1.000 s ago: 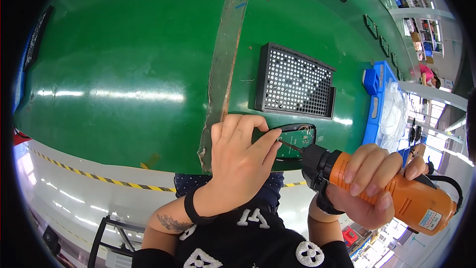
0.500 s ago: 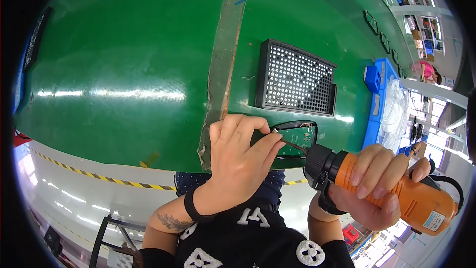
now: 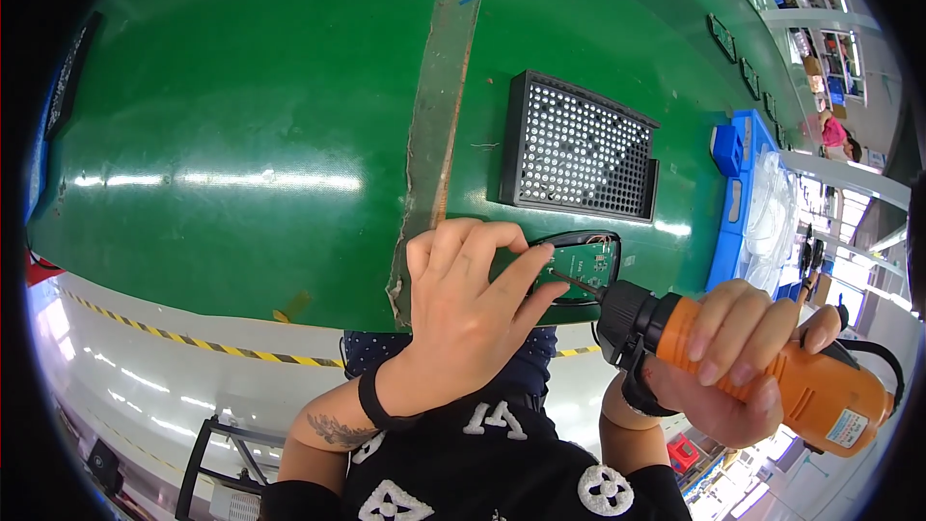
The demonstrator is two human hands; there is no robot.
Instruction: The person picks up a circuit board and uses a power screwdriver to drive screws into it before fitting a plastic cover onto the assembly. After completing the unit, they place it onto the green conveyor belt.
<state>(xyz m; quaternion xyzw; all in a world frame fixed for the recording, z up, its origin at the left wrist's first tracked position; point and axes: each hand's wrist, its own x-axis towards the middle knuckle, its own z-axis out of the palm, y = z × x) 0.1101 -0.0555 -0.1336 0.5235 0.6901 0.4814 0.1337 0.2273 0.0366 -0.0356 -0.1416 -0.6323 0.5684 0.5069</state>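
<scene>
My right hand [image 3: 741,362] is wrapped round an orange electric screwdriver [image 3: 690,328] with a black nose. Its thin bit [image 3: 577,282] points left, the tip over the left part of a green circuit board [image 3: 584,262]. This board sits in a black rounded housing [image 3: 616,256] near the table's front edge. At the housing's left end is my left hand [image 3: 468,285], thumb and forefinger apart on either side of the bit's tip. Its other fingers are bent, and I cannot make out anything between them. Any screw under the tip is too small to tell.
Beyond the board lies a black tray [image 3: 511,150] with rows of holes, many filled with small shiny pieces. Blue bins [image 3: 730,207] with clear plastic bags stand at the right. More boards in housings [image 3: 721,39] lie along the far right. A worn strip [image 3: 434,106] crosses the green table [image 3: 241,87].
My left thumb and forefinger have parted from their pinch near the bit's tip. The screwdriver has shifted very slightly right. The board now shows more between my fingers.
</scene>
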